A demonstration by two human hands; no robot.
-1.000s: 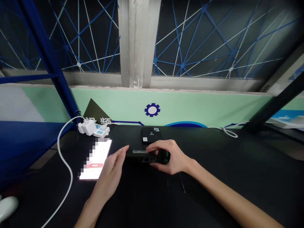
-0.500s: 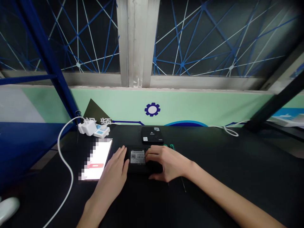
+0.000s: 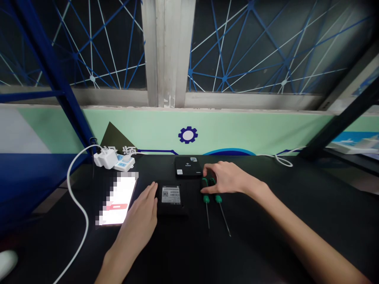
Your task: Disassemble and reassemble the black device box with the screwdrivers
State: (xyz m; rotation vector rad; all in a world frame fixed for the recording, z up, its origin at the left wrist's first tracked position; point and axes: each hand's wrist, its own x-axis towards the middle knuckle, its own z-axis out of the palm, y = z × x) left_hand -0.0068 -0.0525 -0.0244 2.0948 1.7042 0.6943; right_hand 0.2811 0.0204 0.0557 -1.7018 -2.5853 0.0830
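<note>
A small black box lies on the black table, its white label facing up. My left hand rests flat against the box's left side, fingers stretched out. Right of the box lie two green-handled screwdrivers, side by side with their shafts pointing toward me. My right hand reaches over their handles, fingers curled down and touching the handle tops; I cannot see a firm grip. A second black box sits just behind, near the wall.
A lit phone lies left of my left hand. A white power strip with a charger stands at the back left, its white cable looping toward me. Another white cable lies at the back right.
The black box was turned over and laid flat, label up. My right hand left it and moved right and back onto the screwdriver handles. My left hand stayed beside the box.
</note>
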